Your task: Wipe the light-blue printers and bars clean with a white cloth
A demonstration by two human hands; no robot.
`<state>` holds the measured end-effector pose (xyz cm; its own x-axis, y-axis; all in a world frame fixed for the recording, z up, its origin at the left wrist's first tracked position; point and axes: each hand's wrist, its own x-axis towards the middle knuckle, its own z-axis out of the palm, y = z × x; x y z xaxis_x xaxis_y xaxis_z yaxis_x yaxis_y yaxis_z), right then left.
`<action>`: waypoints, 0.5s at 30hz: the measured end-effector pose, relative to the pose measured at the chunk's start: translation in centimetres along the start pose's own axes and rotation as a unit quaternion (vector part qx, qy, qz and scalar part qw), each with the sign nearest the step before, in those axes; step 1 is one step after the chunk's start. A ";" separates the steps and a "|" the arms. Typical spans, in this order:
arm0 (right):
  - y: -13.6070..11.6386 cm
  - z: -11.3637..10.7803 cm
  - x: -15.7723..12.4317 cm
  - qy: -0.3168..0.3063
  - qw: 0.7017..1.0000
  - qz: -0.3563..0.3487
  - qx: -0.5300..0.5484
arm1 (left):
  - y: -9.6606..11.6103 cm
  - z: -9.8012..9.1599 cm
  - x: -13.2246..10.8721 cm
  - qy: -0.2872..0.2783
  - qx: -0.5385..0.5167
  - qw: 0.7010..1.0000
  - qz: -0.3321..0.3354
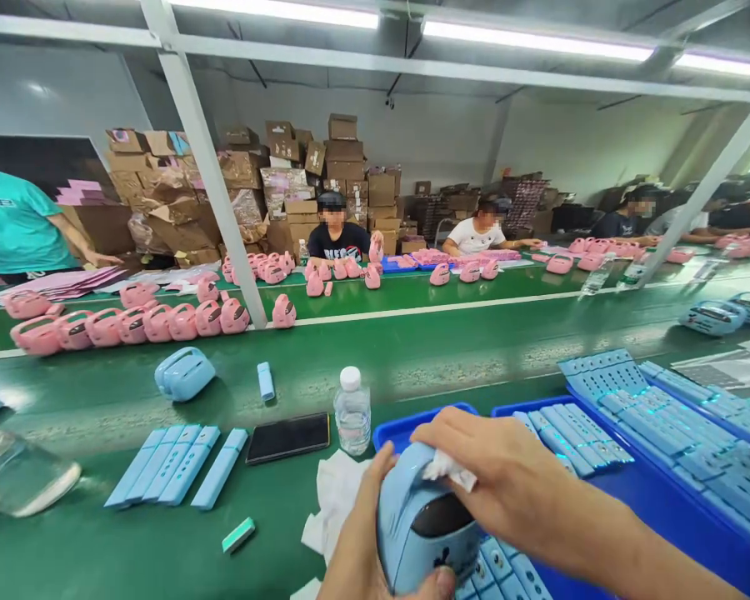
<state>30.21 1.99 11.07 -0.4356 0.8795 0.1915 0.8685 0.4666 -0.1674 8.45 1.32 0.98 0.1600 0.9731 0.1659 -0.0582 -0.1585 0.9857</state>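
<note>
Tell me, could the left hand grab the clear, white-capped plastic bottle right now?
Probably not without letting go: the left hand grips a rounded blue plastic case, though the bottle stands nearby.

I see a glossy light-blue case (pixel 405 533) held up, near and right of middle, handle uppermost, its dark window facing rightward above black print; crumpled white tissue (pixel 448 469) touches the handle.

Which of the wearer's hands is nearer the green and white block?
Left: the left hand, holding the blue case, lies right of the block; the right hand, holding white tissue, lies farther right.
</note>
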 end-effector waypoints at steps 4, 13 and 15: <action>-2.8 2.8 -2.0 0.116 0.959 0.050 0.253 | 0.4 -0.5 -1.3 -0.031 -0.169 0.984 -0.055; -5.2 9.6 -2.3 0.015 0.768 0.086 0.635 | 3.0 -3.0 -2.2 -0.088 -0.254 0.963 -0.007; -5.8 9.7 -2.1 0.029 0.754 0.082 0.651 | 2.9 -3.2 -2.4 -0.081 -0.239 0.968 -0.010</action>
<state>23.79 -1.63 2.26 -0.3044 0.9472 0.1010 -0.0755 0.0817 -0.9938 4.74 -0.90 3.34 0.3165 0.9296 0.1887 -0.4957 -0.0075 0.8685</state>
